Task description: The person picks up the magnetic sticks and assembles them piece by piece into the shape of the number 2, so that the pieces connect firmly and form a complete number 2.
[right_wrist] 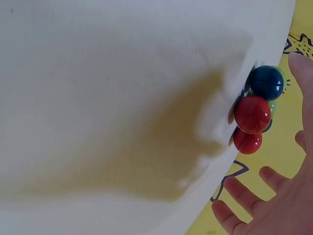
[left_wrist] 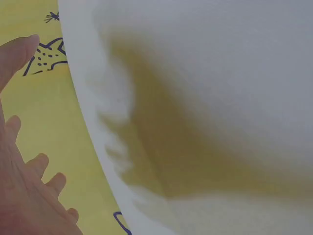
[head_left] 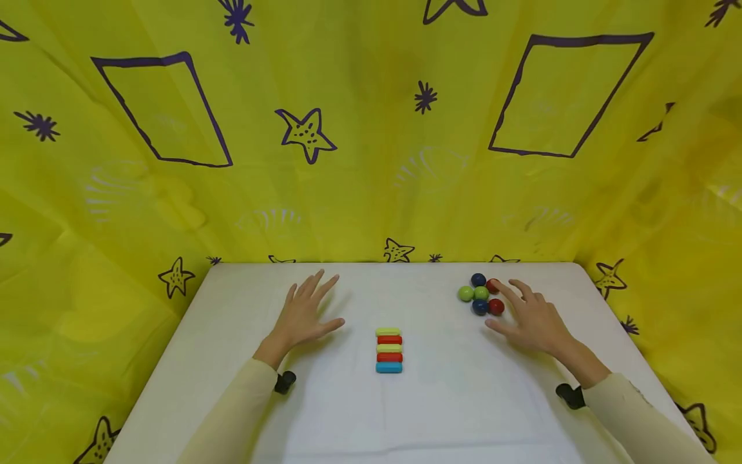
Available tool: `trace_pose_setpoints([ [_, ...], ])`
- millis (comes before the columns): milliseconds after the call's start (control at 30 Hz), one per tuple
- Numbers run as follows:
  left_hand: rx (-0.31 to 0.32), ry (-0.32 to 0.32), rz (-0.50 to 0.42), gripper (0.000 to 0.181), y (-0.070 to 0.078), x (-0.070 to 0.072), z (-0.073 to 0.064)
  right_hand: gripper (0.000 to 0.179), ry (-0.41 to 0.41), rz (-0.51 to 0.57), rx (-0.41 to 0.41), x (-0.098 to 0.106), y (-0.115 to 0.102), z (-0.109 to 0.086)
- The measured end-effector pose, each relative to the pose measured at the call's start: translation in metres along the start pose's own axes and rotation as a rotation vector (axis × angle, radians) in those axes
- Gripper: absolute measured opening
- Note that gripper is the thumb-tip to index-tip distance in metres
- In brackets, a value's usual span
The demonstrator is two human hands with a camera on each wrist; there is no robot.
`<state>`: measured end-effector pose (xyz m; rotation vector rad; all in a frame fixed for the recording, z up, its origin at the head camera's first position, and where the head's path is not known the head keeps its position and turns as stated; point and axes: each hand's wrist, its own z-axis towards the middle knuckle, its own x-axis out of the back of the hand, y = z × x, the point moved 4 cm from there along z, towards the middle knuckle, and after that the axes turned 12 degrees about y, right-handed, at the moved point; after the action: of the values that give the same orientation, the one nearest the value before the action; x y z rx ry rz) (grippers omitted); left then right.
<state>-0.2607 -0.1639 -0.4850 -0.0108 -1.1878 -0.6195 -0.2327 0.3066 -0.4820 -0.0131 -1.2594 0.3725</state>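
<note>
Fingers spread, my left hand [head_left: 299,320] hovers over the left part of the white table with nothing in it. My right hand [head_left: 536,320], also spread and holding nothing, is close beside a cluster of small glossy balls. In that cluster are two green balls [head_left: 466,294], two dark blue balls [head_left: 480,307] and two red balls [head_left: 496,307]. The right index fingertip overlaps the far red ball in the head view. Between the hands lies a neat column of short coloured sticks: yellow [head_left: 388,332], red [head_left: 389,357] and, nearest me, blue [head_left: 389,368].
The white table [head_left: 440,399] has its far edge against a yellow curtain [head_left: 359,193] drawn with stars and frames. The same curtain hangs along both sides. Dark wrist cameras [head_left: 285,382] sit at both cuffs.
</note>
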Motion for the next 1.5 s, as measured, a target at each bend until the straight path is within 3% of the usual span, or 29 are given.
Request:
trace_pose_setpoints([
  [233, -0.032, -0.036, -0.059, 0.085, 0.014, -0.007, 0.008, 0.084, -0.023, 0.052, 0.019, -0.001, 0.002, 0.005],
  [533, -0.006, -0.11, -0.219, 0.07, 0.038, -0.021, 0.017, 0.073, -0.049, 0.245, -0.059, -0.008, 0.009, 0.007],
  [733, -0.015, -0.142, -0.292, 0.057, 0.053, -0.029, 0.02, 0.063, -0.033, 0.347, -0.069, -0.01, 0.013, 0.008],
  [1133, -0.02, -0.218, -0.337, 0.039, 0.07, -0.045, 0.024, 0.046, 0.0, 0.42, -0.11, -0.013, 0.02, 0.01],
  [1333, -0.025, -0.222, -0.335, 0.036, 0.072, -0.054, 0.026, 0.042, 0.0, 0.425, -0.157, -0.017, 0.024, 0.009],
  [1500, -0.031, -0.235, -0.319, 0.036, 0.073, -0.061, 0.028, 0.038, 0.018, 0.421, -0.15, -0.017, 0.023, 0.009],
])
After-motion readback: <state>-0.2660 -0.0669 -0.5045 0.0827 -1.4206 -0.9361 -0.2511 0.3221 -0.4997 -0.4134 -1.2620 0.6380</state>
